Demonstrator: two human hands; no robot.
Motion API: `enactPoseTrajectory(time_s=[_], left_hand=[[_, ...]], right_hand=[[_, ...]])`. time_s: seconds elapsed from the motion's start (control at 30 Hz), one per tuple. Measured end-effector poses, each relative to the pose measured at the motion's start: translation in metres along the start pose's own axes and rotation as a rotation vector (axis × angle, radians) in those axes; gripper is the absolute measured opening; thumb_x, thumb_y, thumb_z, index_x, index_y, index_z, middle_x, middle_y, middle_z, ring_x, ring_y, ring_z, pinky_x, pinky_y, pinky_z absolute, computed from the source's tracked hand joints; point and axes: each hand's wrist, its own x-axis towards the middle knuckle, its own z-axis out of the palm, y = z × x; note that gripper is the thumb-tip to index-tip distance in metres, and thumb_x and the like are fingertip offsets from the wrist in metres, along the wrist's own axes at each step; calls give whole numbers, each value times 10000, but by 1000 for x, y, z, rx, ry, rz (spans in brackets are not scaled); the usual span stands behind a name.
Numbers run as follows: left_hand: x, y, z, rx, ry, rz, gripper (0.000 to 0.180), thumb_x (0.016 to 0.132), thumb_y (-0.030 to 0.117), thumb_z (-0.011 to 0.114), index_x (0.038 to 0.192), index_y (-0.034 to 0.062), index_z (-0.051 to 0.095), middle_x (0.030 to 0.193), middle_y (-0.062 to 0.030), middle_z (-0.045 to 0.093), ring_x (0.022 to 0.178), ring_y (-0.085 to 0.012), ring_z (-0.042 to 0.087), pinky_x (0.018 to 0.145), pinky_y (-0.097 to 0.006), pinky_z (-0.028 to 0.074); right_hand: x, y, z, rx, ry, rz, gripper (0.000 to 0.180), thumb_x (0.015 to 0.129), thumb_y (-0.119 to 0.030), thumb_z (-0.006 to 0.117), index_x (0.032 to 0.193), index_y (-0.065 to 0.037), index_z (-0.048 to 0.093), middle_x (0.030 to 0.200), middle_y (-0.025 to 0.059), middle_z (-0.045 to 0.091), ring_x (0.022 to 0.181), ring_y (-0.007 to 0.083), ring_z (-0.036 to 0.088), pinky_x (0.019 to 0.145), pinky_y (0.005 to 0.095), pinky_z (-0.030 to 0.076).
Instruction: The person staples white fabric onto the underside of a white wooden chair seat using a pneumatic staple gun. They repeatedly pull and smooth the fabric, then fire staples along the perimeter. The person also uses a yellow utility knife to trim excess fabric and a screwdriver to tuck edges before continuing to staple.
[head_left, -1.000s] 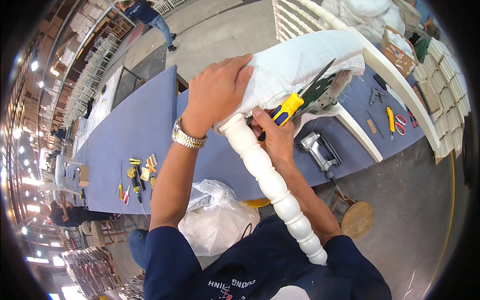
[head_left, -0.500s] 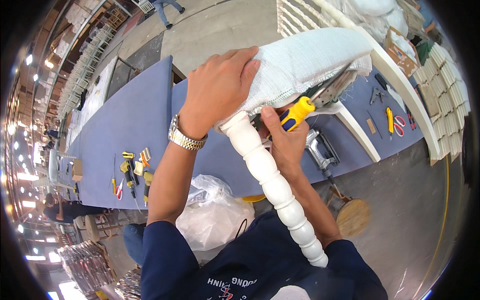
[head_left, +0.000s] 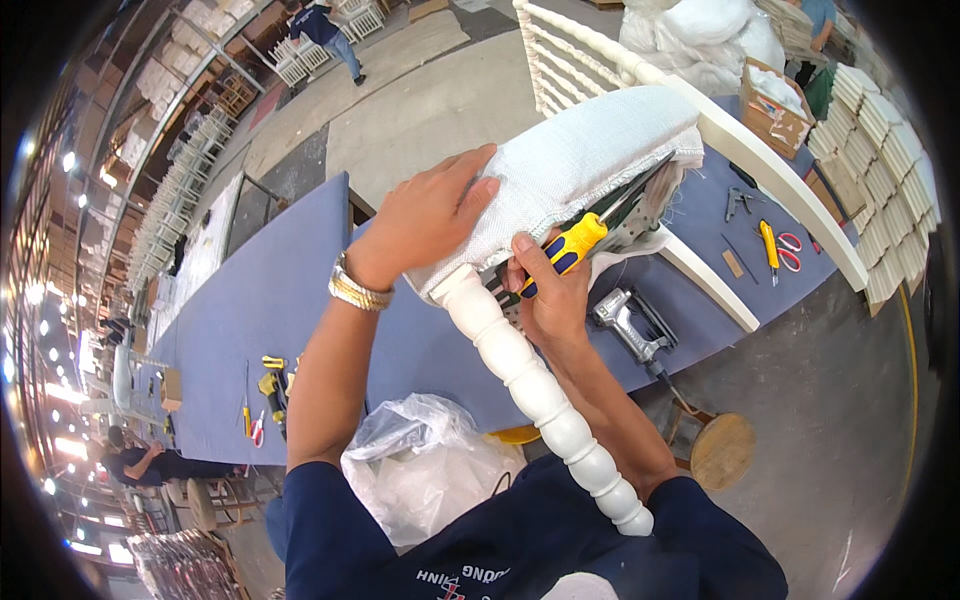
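A white chair with a beaded turned leg (head_left: 540, 395) lies tipped over the blue-topped table, its leg pointing toward my chest. Pale woven fabric covers its padded seat (head_left: 600, 130). My left hand (head_left: 430, 215), with a metal watch on the wrist, rests on the fabric at the seat's near corner, fingers stretched and thumb apart. Below the seat edge, my right hand (head_left: 555, 290) grips a screwdriver (head_left: 575, 247) by its yellow and blue handle. The shaft runs up and right along the seat's underside, where frayed fabric hangs; its tip cannot be made out.
A staple gun (head_left: 635, 328) on a hose lies right of my right hand. Farther right are red-handled scissors (head_left: 789, 252) and a yellow cutter (head_left: 769, 250). More tools lie left on the table (head_left: 250, 330). A plastic bag (head_left: 425, 465) and wooden stool (head_left: 722, 451) stand below its edge.
The view has shifted, so the chair and both hands sit slightly lower and left in it. My hands keep their places on the seat and the screwdriver.
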Motion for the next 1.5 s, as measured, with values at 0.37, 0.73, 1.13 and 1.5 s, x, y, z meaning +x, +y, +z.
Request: enactPoseTrajectory(time_s=[0.37,0.73,1.13,1.5], left_hand=[[77,-13,22,-224,-309,65,752,1075,540,453,1614,37,306,1636,-212,369,1513,-314,359,1237,-381,259],[61,52,32,345,-150,9,885,1015,675,430,1606,31,288,1534,-272,464,1369,-430,520,1122,-467,432],[80,-21,5,-136,-318,23,923,976,687,526,1621,65,304,1593,-260,411,1457,-372,434,1215,-407,307],[61,43,19,273,-224,-25,1172,837,762,631,1607,-28,236,1505,-366,439,1355,-490,513,1101,-499,448]], right_hand=[[-1,-22,-194,-359,491,-37,266,1006,-301,673,1075,-45,655,728,45,576,548,170,593,505,341,493],[68,-161,-499,-2052,329,-438,625,867,-285,788,1427,-102,578,1300,183,677,1158,380,657,998,456,518],[6,2,-306,-1700,4,15,548,826,-183,776,1328,-40,609,1176,219,658,1100,420,625,989,494,502],[-10,37,-348,-1810,-6,108,654,726,-62,741,1346,-10,539,1180,231,649,1123,430,626,960,507,519]])
